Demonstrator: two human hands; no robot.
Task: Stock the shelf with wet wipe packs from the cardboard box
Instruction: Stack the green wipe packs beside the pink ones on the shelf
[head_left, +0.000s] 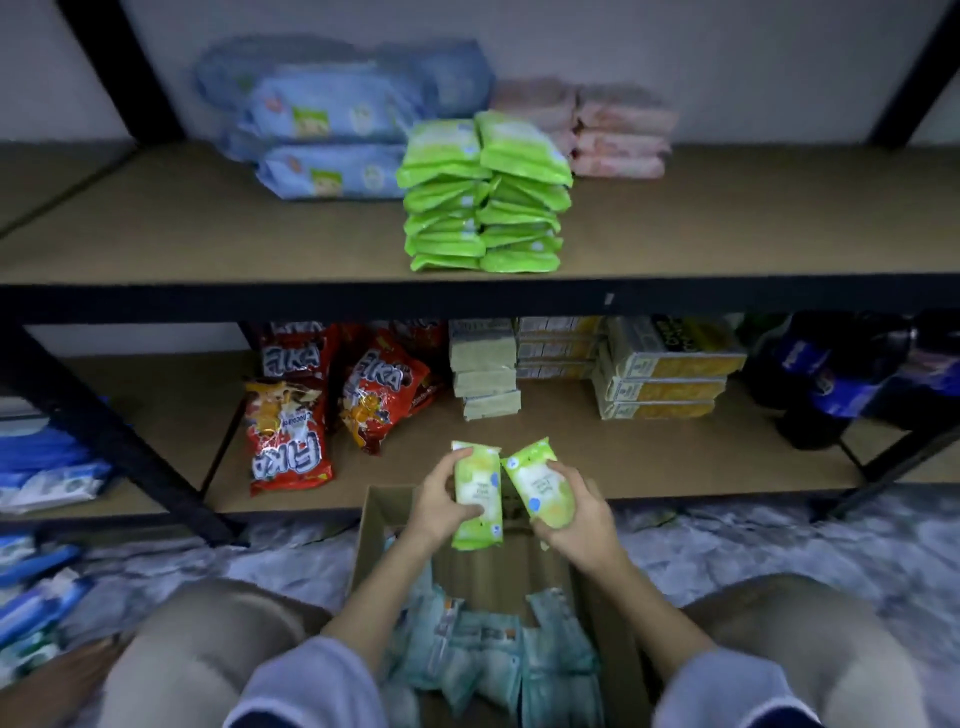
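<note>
My left hand (440, 501) grips a green wet wipe pack (478, 493), held upright above the open cardboard box (370, 540). My right hand (576, 514) holds a second green pack (540, 480), tilted, its top corner touching the first pack. Inside the box lie several teal wipe packs (483, 654) between my forearms. On the upper shelf (208, 234) stand two side-by-side stacks of green packs (485, 200), with blue packs (332, 135) behind on the left and pink packs (613, 130) behind on the right.
The lower shelf (649, 457) carries red snack bags (291, 431), stacked yellow-green boxes (660, 374) and dark soda bottles (841, 379). Black frame posts (104, 431) cross at left and right. Blue packs (36, 597) lie on the floor at left. My knees flank the box.
</note>
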